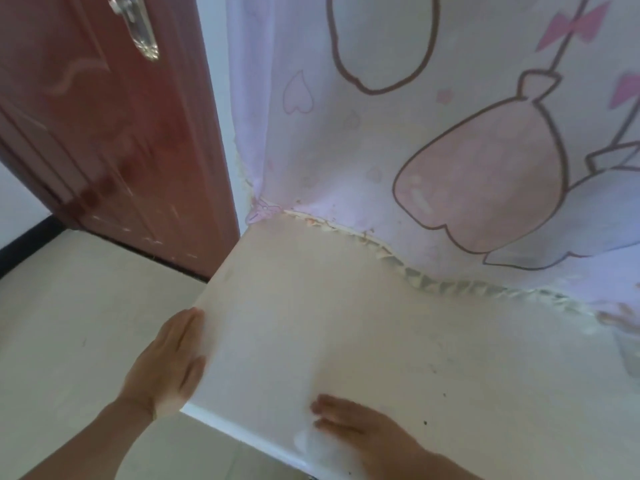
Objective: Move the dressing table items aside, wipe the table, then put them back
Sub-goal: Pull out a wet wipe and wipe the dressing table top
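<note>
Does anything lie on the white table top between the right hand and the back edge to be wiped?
Yes. The pink-printed white curtain drapes over the back of the white table top, its frilled hem lying on it. Between it and the right hand, flat near the front edge, only small dark specks show.

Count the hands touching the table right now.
2. The left hand lies against the left edge of the table, fingers straight. The right hand rests palm down on the top near the front edge. No other hand is in view.
</note>
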